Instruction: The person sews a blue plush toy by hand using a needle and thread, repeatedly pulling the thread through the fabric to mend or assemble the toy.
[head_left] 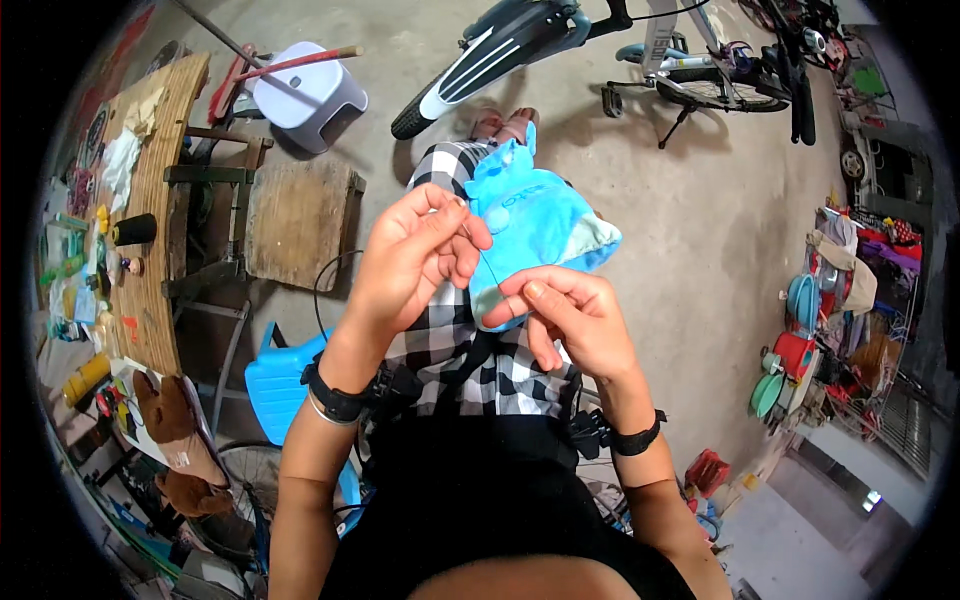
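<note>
A bright blue plush piece (545,225) with a pale, pointed corner lies across my lap, on black-and-white checked cloth. Above its left side, my left hand (410,255) is closed in a pinch, thumb against forefinger. A thin dark thread (489,262) runs down from there to my right hand (575,310). My right thumb and forefinger pinch the thread's lower part near the plush's near edge, the other fingers curled loosely. Whether a needle is also between my left fingertips is too small to tell.
To the left are a wooden table (150,300) with a black thread spool (134,229), a wooden seat (293,225), a blue plastic chair (285,380) and a white stool (310,95). A bicycle wheel (480,65) stands ahead; cluttered shelves (860,300) line the right.
</note>
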